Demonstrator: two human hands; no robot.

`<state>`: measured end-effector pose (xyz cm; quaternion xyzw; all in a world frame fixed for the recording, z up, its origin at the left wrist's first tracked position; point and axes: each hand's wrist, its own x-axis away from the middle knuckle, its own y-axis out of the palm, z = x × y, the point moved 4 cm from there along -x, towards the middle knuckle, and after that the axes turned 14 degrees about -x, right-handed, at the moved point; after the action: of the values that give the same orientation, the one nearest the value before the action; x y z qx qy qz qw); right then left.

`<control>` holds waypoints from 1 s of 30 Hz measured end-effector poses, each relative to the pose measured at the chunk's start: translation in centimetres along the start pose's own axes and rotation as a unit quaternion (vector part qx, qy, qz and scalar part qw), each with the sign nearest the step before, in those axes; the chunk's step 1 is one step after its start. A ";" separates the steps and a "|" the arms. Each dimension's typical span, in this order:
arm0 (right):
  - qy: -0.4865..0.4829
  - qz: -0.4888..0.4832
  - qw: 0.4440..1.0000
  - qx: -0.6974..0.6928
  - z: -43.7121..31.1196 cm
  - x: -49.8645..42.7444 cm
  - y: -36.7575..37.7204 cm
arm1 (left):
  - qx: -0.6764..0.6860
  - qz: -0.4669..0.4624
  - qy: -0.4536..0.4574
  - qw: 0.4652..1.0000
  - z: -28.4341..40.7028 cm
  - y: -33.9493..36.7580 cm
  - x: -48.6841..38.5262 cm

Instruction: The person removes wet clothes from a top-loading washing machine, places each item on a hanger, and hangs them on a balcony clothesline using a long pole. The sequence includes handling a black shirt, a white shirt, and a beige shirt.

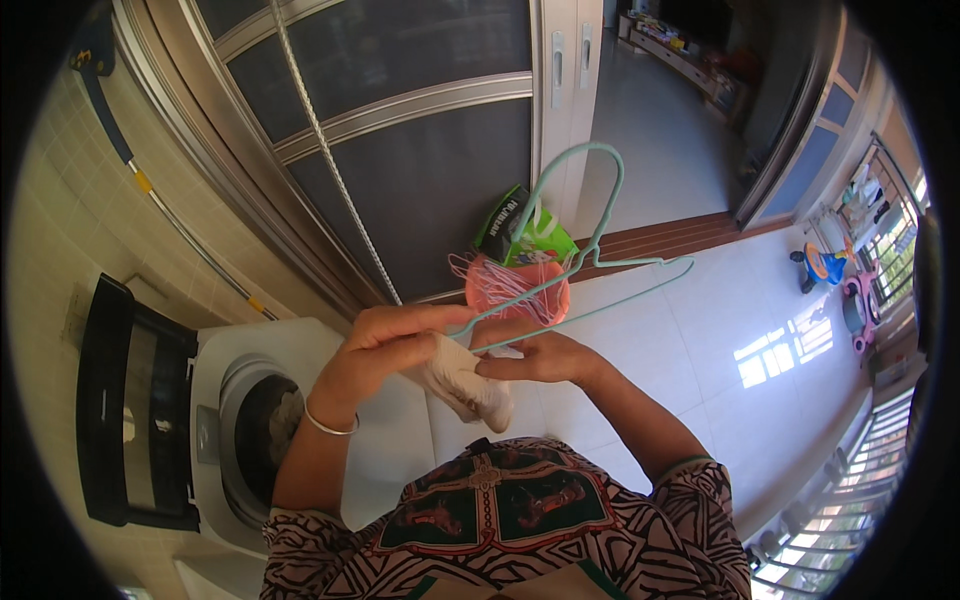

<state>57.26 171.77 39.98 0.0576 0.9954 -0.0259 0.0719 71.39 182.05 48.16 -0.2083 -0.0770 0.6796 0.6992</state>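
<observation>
My left hand [367, 349] pinches an off-white knitted garment [469, 379], which looks like a sock, between thumb and fingers. From the other side, the fingers of my right hand [536, 356] grip the same fabric. One end of a mint-green clothes hanger [592, 259] meets the garment between my hands; its hook points away from me. Fingers partly hide that end, so I cannot tell how the cloth sits on it. The garment's lower end hangs down in front of my chest.
To my left stands a top-loading washing machine [390, 420], lid [105, 405] raised, laundry [285, 420] inside. Beyond my hands, a pink bucket [559, 300] holds thin hangers beside a green-and-black bag [544, 236]. A rope [319, 135] hangs before the sliding door [420, 172]. Ride-on toys [825, 266] stand right.
</observation>
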 end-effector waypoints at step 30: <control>-0.211 0.281 0.768 0.535 -9.8 4.0 -3.8 | 0.010 0.068 -0.083 0.994 -5.3 -8.2 6.6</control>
<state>51.54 169.07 49.28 0.3573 0.7191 -0.5446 0.2421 81.43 187.67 45.47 -0.1491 -0.1135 0.7412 0.6446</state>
